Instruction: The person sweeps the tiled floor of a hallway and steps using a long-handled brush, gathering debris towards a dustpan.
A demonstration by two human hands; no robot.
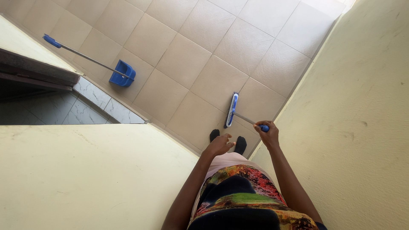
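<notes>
My right hand [268,134] grips the blue end of a broom handle [247,119]. The broom's blue and white brush head [231,110] rests on the beige tiled floor just ahead of my dark shoes [240,145]. My left hand [220,145] hangs free above my feet, fingers loosely apart, holding nothing. A blue dustpan [122,73] with a long metal handle [81,54] stands on the tiles far to the left, well away from both hands.
Pale yellow walls close in on the right [358,119] and lower left [85,170]. A doorway with grey marbled tiles [64,108] and a dark door frame [34,70] opens at the left. Beige floor tiles [204,42] stretch ahead.
</notes>
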